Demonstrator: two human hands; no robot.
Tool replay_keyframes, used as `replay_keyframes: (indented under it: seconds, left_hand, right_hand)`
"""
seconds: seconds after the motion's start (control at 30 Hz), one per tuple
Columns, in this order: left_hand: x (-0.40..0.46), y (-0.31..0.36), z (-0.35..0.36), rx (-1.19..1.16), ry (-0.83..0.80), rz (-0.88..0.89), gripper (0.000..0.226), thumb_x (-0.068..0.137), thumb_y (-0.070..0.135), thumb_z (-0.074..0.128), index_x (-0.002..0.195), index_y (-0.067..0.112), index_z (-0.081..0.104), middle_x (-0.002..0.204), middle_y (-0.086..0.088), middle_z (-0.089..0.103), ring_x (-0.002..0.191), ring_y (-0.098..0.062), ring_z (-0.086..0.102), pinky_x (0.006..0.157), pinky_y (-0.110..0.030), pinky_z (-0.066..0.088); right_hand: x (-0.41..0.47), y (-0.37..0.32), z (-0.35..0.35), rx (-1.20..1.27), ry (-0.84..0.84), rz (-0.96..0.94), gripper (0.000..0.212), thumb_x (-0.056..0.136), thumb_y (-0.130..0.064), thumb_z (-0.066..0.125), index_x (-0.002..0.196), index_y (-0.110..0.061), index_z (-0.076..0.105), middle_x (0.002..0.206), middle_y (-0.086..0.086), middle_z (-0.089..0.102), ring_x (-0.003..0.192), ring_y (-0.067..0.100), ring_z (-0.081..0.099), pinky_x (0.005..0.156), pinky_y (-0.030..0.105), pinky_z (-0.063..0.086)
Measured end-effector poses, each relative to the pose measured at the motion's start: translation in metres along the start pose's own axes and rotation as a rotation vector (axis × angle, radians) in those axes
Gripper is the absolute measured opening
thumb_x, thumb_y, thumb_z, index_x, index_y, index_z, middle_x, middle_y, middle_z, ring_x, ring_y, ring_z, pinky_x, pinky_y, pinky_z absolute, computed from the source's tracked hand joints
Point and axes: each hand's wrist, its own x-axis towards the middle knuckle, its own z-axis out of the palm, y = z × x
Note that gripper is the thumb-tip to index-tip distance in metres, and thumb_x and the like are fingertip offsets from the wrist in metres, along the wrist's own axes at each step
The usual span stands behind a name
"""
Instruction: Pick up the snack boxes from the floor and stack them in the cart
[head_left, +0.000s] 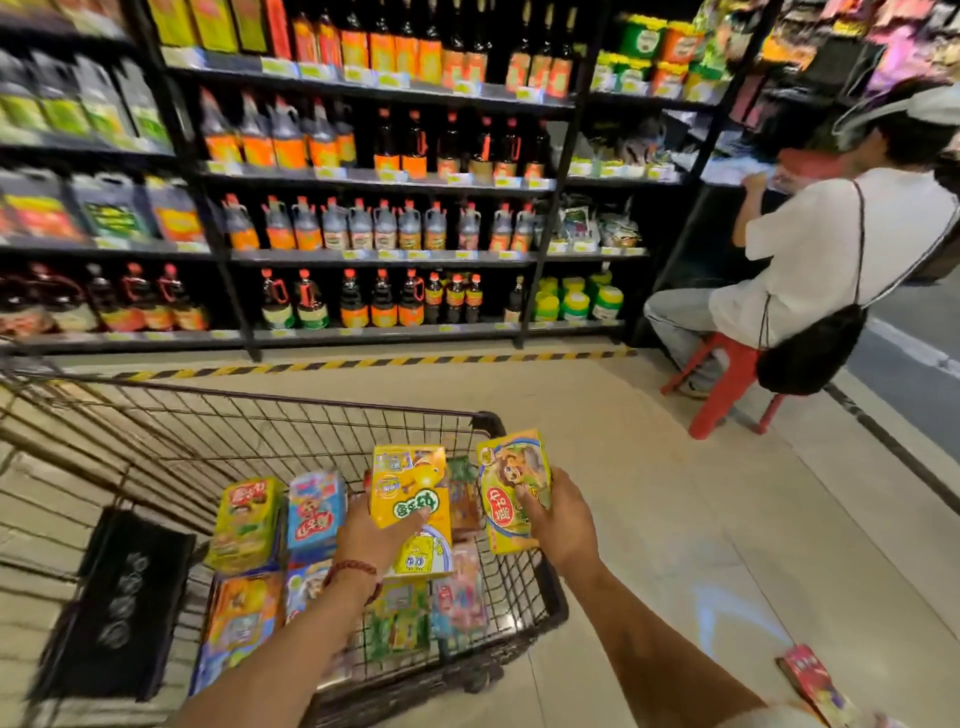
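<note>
My left hand (370, 535) grips a yellow snack box (410, 499) with a green logo and holds it over the inside of the wire cart (291, 410). My right hand (563, 525) grips a yellow-green snack box (511, 483) with a cartoon lion, held just above the cart's right rim. Several colourful snack boxes lie stacked in the cart, among them a green one (247, 525) and a blue one (316, 512). A red snack box (813, 680) lies on the floor at the lower right.
Tall shelves of bottles (363, 218) run along the far side behind a yellow-black floor stripe (363, 364). A person in a white shirt (831, 249) sits on a red stool (727, 384) at the right. A black flap (124, 603) hangs in the cart's left part.
</note>
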Motion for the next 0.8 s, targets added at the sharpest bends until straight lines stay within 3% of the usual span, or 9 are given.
replay_keyframes:
  seconds: [0.1, 0.2, 0.3, 0.43, 0.5, 0.57, 0.67, 0.73, 0.8]
  left_hand:
    - [0.02, -0.021, -0.018, 0.024, -0.01, -0.065, 0.036, 0.068, 0.034, 0.084, 0.097, 0.023, 0.066, 0.091, 0.0, 0.07, 0.087, -0.022, 0.067, 0.07, -0.028, 0.051]
    - [0.045, -0.048, -0.028, 0.076, -0.038, -0.183, 0.086, 0.047, 0.068, 0.08, 0.115, 0.019, 0.062, 0.109, -0.001, 0.068, 0.102, -0.025, 0.064, 0.086, -0.04, 0.053]
    - [0.063, -0.089, -0.029, 0.177, -0.054, -0.279, 0.126, 0.035, 0.086, 0.068, 0.134, 0.011, 0.047, 0.129, -0.007, 0.059, 0.116, -0.029, 0.057, 0.094, -0.046, 0.05]
    - [0.055, -0.113, -0.025, 0.258, -0.102, -0.357, 0.112, 0.04, 0.082, 0.068, 0.129, 0.015, 0.052, 0.12, -0.005, 0.063, 0.107, -0.029, 0.06, 0.087, -0.043, 0.052]
    - [0.052, -0.138, -0.019, 0.268, -0.104, -0.432, 0.12, 0.031, 0.091, 0.062, 0.124, 0.015, 0.056, 0.116, -0.004, 0.066, 0.103, -0.026, 0.063, 0.086, -0.042, 0.054]
    - [0.047, -0.15, -0.013, 0.245, -0.089, -0.5, 0.119, 0.034, 0.084, 0.07, 0.128, 0.012, 0.052, 0.118, -0.005, 0.066, 0.105, -0.026, 0.063, 0.09, -0.042, 0.052]
    - [0.041, -0.143, -0.003, 0.24, -0.084, -0.562, 0.081, 0.063, 0.049, 0.082, 0.127, 0.009, 0.051, 0.114, -0.007, 0.067, 0.105, -0.029, 0.062, 0.089, -0.037, 0.05]
    - [0.043, -0.148, 0.003, 0.271, -0.093, -0.584, 0.088, 0.06, 0.054, 0.082, 0.127, 0.008, 0.049, 0.113, -0.01, 0.067, 0.104, -0.031, 0.062, 0.085, -0.039, 0.051]
    - [0.047, -0.157, 0.008, 0.291, -0.104, -0.601, 0.1, 0.052, 0.062, 0.079, 0.128, 0.007, 0.046, 0.114, -0.012, 0.066, 0.103, -0.032, 0.062, 0.084, -0.04, 0.052]
  right_hand:
    - [0.011, -0.009, 0.033, -0.013, -0.048, 0.038, 0.037, 0.091, -0.036, 0.058, 0.116, -0.009, 0.054, 0.11, 0.009, 0.061, 0.101, 0.026, 0.059, 0.079, 0.034, 0.047]
    - [0.017, -0.009, 0.058, 0.002, -0.081, 0.101, 0.039, 0.09, -0.034, 0.06, 0.117, -0.007, 0.054, 0.111, 0.011, 0.062, 0.102, 0.028, 0.06, 0.082, 0.036, 0.049]
    - [0.018, 0.001, 0.077, -0.041, -0.142, 0.176, 0.041, 0.089, -0.034, 0.061, 0.117, -0.005, 0.053, 0.111, 0.012, 0.062, 0.104, 0.031, 0.059, 0.082, 0.037, 0.049]
    - [0.011, 0.026, 0.094, -0.083, -0.299, 0.325, 0.043, 0.089, -0.037, 0.061, 0.114, -0.004, 0.051, 0.11, 0.013, 0.062, 0.101, 0.032, 0.06, 0.079, 0.036, 0.049]
    - [0.005, 0.037, 0.101, -0.041, -0.368, 0.377, 0.054, 0.081, -0.051, 0.061, 0.111, -0.008, 0.052, 0.107, 0.012, 0.063, 0.095, 0.029, 0.063, 0.075, 0.039, 0.052]
    - [0.004, 0.049, 0.108, -0.031, -0.41, 0.418, 0.069, 0.067, -0.069, 0.052, 0.106, -0.012, 0.049, 0.102, 0.009, 0.061, 0.086, 0.022, 0.063, 0.065, 0.03, 0.051]
    - [0.01, 0.055, 0.12, 0.035, -0.481, 0.561, 0.041, 0.082, -0.045, 0.063, 0.101, -0.015, 0.043, 0.091, 0.003, 0.058, 0.071, 0.007, 0.059, 0.047, 0.016, 0.046]
    - [0.016, 0.072, 0.135, 0.031, -0.484, 0.622, 0.027, 0.09, -0.033, 0.061, 0.097, -0.016, 0.042, 0.089, 0.004, 0.059, 0.072, 0.012, 0.062, 0.056, 0.028, 0.056]
    - [0.02, 0.082, 0.148, 0.028, -0.503, 0.66, 0.023, 0.093, -0.037, 0.057, 0.088, -0.023, 0.039, 0.091, 0.005, 0.059, 0.075, 0.017, 0.063, 0.065, 0.04, 0.058]
